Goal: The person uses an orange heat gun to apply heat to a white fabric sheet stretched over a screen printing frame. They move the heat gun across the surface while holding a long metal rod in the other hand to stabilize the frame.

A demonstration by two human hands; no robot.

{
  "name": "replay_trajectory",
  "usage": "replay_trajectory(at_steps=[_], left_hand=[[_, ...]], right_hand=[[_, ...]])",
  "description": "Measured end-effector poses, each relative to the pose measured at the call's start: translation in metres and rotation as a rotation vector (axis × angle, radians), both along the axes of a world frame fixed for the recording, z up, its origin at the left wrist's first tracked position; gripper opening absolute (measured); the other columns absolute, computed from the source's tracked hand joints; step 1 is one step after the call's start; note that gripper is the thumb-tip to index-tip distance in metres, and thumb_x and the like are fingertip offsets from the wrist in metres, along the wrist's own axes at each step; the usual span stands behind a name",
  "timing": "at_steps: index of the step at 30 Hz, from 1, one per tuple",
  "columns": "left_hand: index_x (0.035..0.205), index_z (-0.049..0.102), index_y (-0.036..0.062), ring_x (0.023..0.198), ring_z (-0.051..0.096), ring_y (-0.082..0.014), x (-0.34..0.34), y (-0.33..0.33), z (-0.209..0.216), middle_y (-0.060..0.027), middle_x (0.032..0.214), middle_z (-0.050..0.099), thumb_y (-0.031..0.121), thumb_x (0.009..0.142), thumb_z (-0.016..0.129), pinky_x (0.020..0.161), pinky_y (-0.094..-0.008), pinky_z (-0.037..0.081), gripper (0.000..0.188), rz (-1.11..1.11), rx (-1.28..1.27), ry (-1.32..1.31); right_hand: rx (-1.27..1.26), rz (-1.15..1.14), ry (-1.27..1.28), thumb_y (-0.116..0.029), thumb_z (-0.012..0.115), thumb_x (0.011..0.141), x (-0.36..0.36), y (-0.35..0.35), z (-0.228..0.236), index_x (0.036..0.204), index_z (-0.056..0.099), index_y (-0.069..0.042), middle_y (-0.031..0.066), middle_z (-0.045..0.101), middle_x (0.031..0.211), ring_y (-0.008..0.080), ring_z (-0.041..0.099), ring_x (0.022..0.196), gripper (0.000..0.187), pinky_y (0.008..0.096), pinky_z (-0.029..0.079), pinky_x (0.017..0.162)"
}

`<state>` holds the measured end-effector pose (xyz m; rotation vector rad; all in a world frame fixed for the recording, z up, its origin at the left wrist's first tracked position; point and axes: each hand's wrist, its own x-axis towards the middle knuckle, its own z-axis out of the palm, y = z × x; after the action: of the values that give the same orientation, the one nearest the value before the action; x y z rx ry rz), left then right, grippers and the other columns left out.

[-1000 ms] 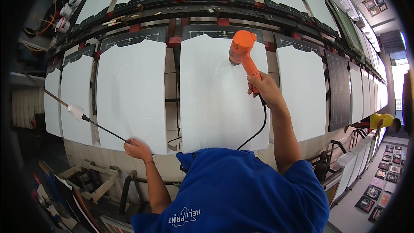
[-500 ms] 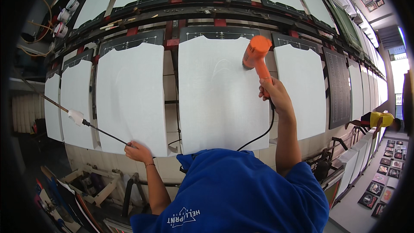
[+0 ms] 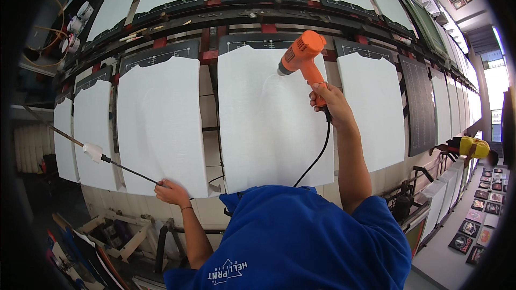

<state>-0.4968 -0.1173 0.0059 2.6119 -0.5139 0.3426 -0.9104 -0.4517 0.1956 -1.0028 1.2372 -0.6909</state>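
Note:
My right hand is wrapped round the handle of an orange heat gun. Its nozzle tilts down to the left, above the upper part of a white shirt panel laid over a dark board. A faint curved mark shows on the fabric below the nozzle. My left hand is closed on a black power cord, by the lower edge of the neighbouring white shirt panel. The cord runs up left to a white plug connector.
More white panels on boards stand in rows either side and beyond a dark rail. A bare black board is at the right. Another person in a yellow top is far right. White pots stand far left; a metal frame is below.
My right hand has swung the heat gun left and tilted it further, bringing the nozzle over the middle panel. The left hand still holds the cord in nearly the same place.

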Motion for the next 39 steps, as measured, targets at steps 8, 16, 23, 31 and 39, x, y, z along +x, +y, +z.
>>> replay_trajectory(at_steps=[8, 16, 23, 31, 39], left_hand=[[0.098, 0.057, -0.0039, 0.097, 0.050, -0.0380, 0.002, 0.002, -0.003, -0.0202, 0.100, 0.058, 0.023, 0.096, 0.050, 0.089, -0.0498, 0.039, 0.028, -0.014, -0.023, -0.002], [0.099, 0.057, -0.0046, 0.098, 0.050, -0.0390, -0.001, -0.001, 0.001, -0.0208, 0.101, 0.059, 0.023, 0.096, 0.050, 0.090, -0.0496, 0.039, 0.029, 0.022, -0.009, 0.023], [0.096, 0.057, -0.0029, 0.095, 0.050, -0.0380, 0.003, 0.002, -0.005, -0.0192, 0.098, 0.058, 0.024, 0.096, 0.050, 0.088, -0.0495, 0.039, 0.028, 0.004, -0.023, -0.014], [0.097, 0.057, -0.0027, 0.096, 0.049, -0.0376, 0.000, 0.001, -0.001, -0.0191, 0.098, 0.058, 0.023, 0.096, 0.051, 0.088, -0.0494, 0.039, 0.027, 0.009, -0.031, 0.013], [0.096, 0.057, -0.0025, 0.097, 0.048, -0.0371, 0.000, 0.000, 0.001, -0.0187, 0.098, 0.058, 0.023, 0.096, 0.051, 0.088, -0.0492, 0.039, 0.027, 0.012, -0.010, 0.014]], right_hand=[[-0.060, -0.189, 0.148, -0.034, 0.062, 0.092, -0.009, 0.014, 0.004, 0.099, 0.058, -0.004, 0.0006, 0.057, 0.076, 0.0093, 0.059, 0.069, 0.031, 0.0231, 0.045, 0.059], [-0.017, -0.153, 0.021, -0.033, 0.063, 0.091, -0.016, 0.017, -0.003, 0.104, 0.059, -0.001, 0.0006, 0.057, 0.076, 0.0094, 0.058, 0.067, 0.034, 0.0232, 0.045, 0.058], [0.002, -0.154, -0.005, -0.033, 0.063, 0.091, -0.010, 0.024, 0.004, 0.105, 0.059, -0.001, 0.0007, 0.056, 0.076, 0.0099, 0.058, 0.067, 0.034, 0.0241, 0.045, 0.058], [-0.011, -0.179, 0.141, -0.032, 0.061, 0.094, -0.021, 0.035, 0.008, 0.114, 0.058, 0.001, 0.0007, 0.056, 0.076, 0.0086, 0.055, 0.066, 0.039, 0.0218, 0.044, 0.057], [0.023, -0.128, -0.007, -0.032, 0.061, 0.093, -0.017, 0.042, 0.007, 0.110, 0.057, 0.000, 0.0006, 0.056, 0.075, 0.0089, 0.056, 0.066, 0.037, 0.0222, 0.044, 0.057]])
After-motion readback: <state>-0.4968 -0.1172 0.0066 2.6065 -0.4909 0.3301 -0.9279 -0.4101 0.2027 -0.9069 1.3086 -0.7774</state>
